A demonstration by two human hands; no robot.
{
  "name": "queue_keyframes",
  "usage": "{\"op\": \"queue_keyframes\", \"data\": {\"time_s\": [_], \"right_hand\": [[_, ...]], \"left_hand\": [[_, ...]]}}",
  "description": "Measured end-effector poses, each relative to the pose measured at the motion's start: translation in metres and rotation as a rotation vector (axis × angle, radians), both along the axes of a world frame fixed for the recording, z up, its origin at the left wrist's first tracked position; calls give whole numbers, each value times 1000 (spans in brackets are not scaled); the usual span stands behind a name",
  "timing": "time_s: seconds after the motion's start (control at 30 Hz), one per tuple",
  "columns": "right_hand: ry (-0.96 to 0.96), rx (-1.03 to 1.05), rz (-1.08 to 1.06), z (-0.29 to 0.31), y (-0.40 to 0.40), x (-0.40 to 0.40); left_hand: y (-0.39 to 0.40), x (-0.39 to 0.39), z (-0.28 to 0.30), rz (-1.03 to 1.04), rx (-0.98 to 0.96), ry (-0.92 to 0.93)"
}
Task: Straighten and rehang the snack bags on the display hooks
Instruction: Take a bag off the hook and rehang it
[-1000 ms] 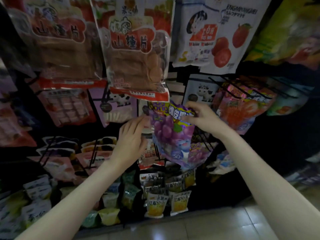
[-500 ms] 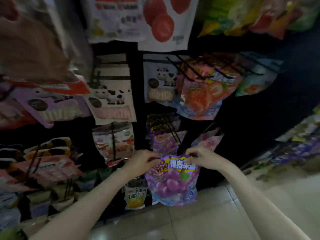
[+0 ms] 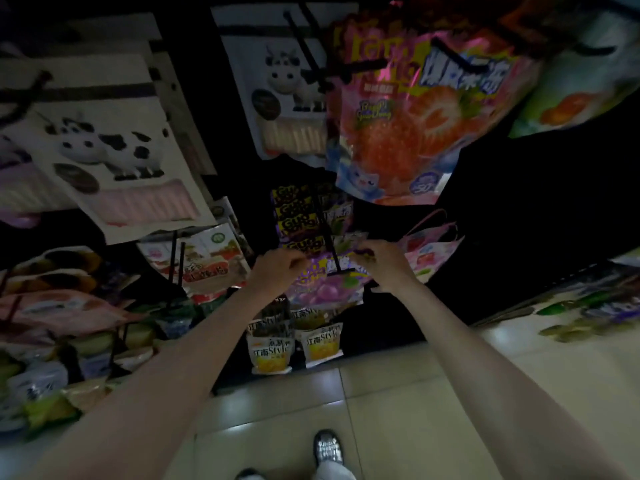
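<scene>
Near the middle of the frame, a purple grape bag is held by its top edge at the tip of a black display hook. One top corner is pinched by the left hand and the other by the right hand; the fingers of both hands are curled onto the bag, although the exact contact is dim and partly hidden. The step in hand is judged to be the rehanging: the bag is brought up to the hook end, and whether its hole is already on the hook cannot be told. For the next move, the hole must probably be lined up with the hook tip and the bag pushed back along the hook, toward the other bags of the same kind, of which about four are counted behind. Two cow-printed bags are seen, one at the upper left and one at the upper centre. One large strawberry bag hangs at the upper right. Two yellow packets are counted at the front below the hands, with more behind them.
</scene>
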State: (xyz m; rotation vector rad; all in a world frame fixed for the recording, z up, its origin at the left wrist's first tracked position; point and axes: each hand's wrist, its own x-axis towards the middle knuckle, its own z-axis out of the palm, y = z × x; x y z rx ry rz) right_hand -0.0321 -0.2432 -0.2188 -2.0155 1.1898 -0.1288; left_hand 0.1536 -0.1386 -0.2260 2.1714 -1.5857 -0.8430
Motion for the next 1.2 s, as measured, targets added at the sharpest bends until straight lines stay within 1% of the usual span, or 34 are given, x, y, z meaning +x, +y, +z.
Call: {"op": "queue_keyframes", "data": {"time_s": [0.1, 0.33, 0.6, 0.67, 0.8, 0.9, 1.0, 1.1, 1.2], "right_hand": [[32, -27, 7, -2, -9, 1], [78, -14, 15, -3, -14, -5], [83, 27, 63, -2, -19, -4], [76, 32, 67, -1, -17, -3], [70, -2, 80, 0, -16, 0], [82, -25, 68, 4, -17, 1], [138, -58, 62, 3, -17, 7], [219, -183, 8, -1, -12, 16], [207, -277, -70, -7, -2, 15]], "left_hand": [[-10, -5, -1, -15, 9, -94], [-18, -17, 1, -1, 32, -192], [-22, -16, 3, -97, 93, -292], [-20, -13, 0, -73, 94, -288], [-18, -15, -2, 35, 71, -216], [-23, -21, 0, 42, 44, -186], [-27, -24, -3, 97, 22, -231], [-33, -27, -7, 175, -2, -296], [-34, -20, -2, 216, -74, -326]]}}
